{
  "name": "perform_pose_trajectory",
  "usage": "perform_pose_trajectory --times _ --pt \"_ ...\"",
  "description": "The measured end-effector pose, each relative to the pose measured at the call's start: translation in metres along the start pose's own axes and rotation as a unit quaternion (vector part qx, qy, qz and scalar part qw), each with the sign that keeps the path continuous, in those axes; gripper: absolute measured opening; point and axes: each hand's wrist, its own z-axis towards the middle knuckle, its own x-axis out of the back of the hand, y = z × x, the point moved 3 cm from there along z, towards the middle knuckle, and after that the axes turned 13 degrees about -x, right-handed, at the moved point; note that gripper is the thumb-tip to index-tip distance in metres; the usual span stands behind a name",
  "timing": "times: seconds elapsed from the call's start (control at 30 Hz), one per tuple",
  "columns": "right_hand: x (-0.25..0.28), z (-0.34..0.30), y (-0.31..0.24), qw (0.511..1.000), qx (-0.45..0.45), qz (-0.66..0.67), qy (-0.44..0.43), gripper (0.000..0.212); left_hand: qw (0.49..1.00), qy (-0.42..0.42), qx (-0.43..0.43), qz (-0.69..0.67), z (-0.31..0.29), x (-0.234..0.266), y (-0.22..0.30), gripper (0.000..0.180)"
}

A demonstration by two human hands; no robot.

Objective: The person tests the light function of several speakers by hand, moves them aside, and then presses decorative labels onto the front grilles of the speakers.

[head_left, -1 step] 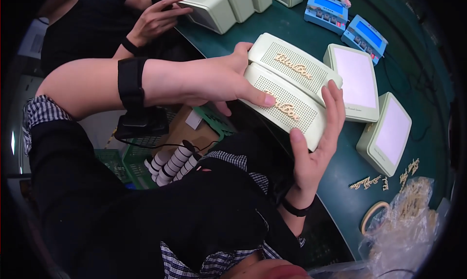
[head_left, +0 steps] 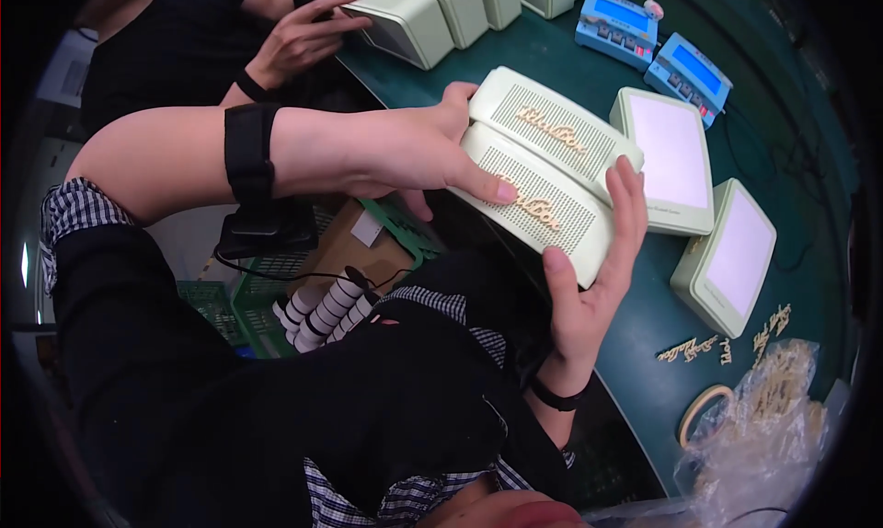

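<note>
Two pale green speaker-like boxes, a far one [head_left: 510, 96] and a near one [head_left: 572, 241], lie side by side with their perforated faces up. A gold script ornament sits on each face. My left hand [head_left: 432, 151] grips their left end, its thumb pressed on the near box beside the ornament and its other fingers partly hidden. At the right end, my right hand [head_left: 589, 312] brackets both boxes, thumb by the near corner and fingers along the far side. Whether the boxes touch the table beneath is hidden.
Two similar boxes with white panels [head_left: 671, 155] stand to the right. Behind them are two blue screen devices [head_left: 616, 27]. Loose gold ornaments [head_left: 685, 350], a tape roll [head_left: 706, 416] and a plastic bag [head_left: 763, 436] lie at the lower right. A co-worker's hand [head_left: 303, 40] touches more boxes [head_left: 405, 27].
Both hands keep their hold on the two boxes, whose right end has shifted very slightly left. The view itself has moved a little; nothing was let go.
</note>
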Motion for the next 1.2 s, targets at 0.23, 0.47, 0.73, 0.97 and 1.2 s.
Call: perform_pose_trajectory --times 0.23,0.47,0.73,0.97,1.2 --pt "0.004 -0.002 0.008 0.999 0.027 0.023 -0.025 0.076 0.999 0.012 0.016 0.026 -0.008 -0.014 0.027 0.126" --pt "0.005 0.003 0.009 0.998 0.049 -0.009 -0.029 0.076 0.991 0.064 -0.056 0.106 0.001 -0.019 0.029 0.122" --pt "0.001 0.005 0.009 0.999 0.039 -0.010 -0.028 0.076 0.995 0.045 -0.010 0.093 0.010 -0.021 0.017 0.125" --pt "0.001 0.002 0.009 0.999 0.040 -0.021 -0.022 0.074 0.990 0.056 -0.053 0.122 0.011 -0.018 0.017 0.129" --pt "0.003 -0.001 0.011 0.998 0.044 -0.018 -0.035 0.074 0.987 0.049 -0.144 0.059 0.002 -0.016 -0.007 0.128"
